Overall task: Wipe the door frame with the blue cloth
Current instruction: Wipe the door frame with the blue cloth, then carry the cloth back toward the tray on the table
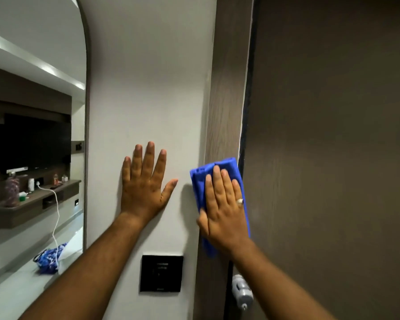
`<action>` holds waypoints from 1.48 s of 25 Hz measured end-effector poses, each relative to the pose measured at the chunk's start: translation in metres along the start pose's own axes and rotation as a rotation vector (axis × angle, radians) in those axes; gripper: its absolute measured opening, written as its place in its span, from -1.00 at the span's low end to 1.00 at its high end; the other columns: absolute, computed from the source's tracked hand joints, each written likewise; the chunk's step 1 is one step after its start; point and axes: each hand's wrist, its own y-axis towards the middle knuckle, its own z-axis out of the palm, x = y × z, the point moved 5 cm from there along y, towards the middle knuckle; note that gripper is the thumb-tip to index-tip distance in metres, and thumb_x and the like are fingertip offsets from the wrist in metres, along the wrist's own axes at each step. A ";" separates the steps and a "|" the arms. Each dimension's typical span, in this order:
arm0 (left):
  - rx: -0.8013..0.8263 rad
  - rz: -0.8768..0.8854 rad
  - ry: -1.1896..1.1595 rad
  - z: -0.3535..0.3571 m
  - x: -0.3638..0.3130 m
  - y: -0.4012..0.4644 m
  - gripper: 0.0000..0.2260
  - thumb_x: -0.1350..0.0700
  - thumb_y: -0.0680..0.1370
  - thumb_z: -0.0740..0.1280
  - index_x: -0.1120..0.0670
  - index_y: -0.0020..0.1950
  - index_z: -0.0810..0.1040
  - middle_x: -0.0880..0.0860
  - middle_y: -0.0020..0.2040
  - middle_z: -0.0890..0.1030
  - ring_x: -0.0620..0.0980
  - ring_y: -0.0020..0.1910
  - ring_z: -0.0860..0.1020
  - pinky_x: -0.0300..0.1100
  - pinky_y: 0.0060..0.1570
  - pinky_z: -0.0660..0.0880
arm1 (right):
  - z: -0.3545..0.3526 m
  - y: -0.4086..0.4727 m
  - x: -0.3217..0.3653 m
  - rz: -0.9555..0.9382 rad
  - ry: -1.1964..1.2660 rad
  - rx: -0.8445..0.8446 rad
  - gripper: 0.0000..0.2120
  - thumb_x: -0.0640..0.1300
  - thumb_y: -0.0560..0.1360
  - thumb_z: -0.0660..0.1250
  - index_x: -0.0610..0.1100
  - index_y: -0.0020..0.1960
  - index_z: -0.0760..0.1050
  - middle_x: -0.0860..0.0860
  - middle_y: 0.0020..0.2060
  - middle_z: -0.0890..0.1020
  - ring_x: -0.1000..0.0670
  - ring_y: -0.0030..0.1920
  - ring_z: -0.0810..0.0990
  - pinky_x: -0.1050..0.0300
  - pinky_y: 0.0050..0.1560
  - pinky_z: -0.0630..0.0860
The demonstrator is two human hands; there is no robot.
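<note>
A brown wood-grain door frame (pixel 226 88) runs up the middle right of the head view, between the white wall and the dark door. The folded blue cloth (pixel 201 181) lies flat against this frame at about hand height. My right hand (pixel 224 209) presses on the cloth with its fingers pointing up and a ring on one finger. My left hand (pixel 146 181) rests flat on the white wall to the left of the frame, fingers spread, holding nothing.
The brown door (pixel 333 158) fills the right side. A black switch panel (pixel 161 273) sits on the wall below my left hand. A grey latch fitting (pixel 241 292) hangs by the frame's lower part. A tall arched mirror (pixel 32 135) stands at the left.
</note>
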 end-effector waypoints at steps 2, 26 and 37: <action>0.034 -0.040 -0.052 -0.002 -0.006 -0.010 -0.32 -0.24 0.55 0.03 0.08 0.57 -0.01 0.19 0.58 -0.02 0.23 0.55 -0.06 0.17 0.49 -0.09 | 0.003 -0.028 0.007 0.026 0.091 0.009 -0.33 -0.06 0.45 0.15 -0.22 0.51 0.08 -0.16 0.53 0.11 -0.12 0.54 -0.01 -0.17 0.50 0.01; 0.986 -0.616 -1.974 -0.081 -0.385 -0.118 -0.84 0.12 0.56 0.29 0.18 -0.03 0.61 0.11 -0.12 0.72 0.05 -0.14 0.66 -0.07 -0.13 0.62 | -0.257 -0.212 -0.195 1.170 0.921 -0.169 -0.80 -0.10 0.54 0.31 -0.25 -0.05 0.54 -0.15 -0.15 0.64 -0.07 -0.16 0.58 -0.02 -0.10 0.52; 1.649 -0.572 -1.808 -0.183 -0.755 -0.324 -0.86 0.09 0.55 0.29 0.07 -0.17 0.59 0.10 -0.14 0.70 0.06 -0.22 0.65 0.01 -0.17 0.62 | -0.501 -0.544 -0.330 1.729 0.502 -0.093 -0.68 -0.37 0.52 0.11 -0.12 0.08 0.56 -0.01 -0.22 0.59 0.12 -0.39 0.50 0.31 -0.50 0.42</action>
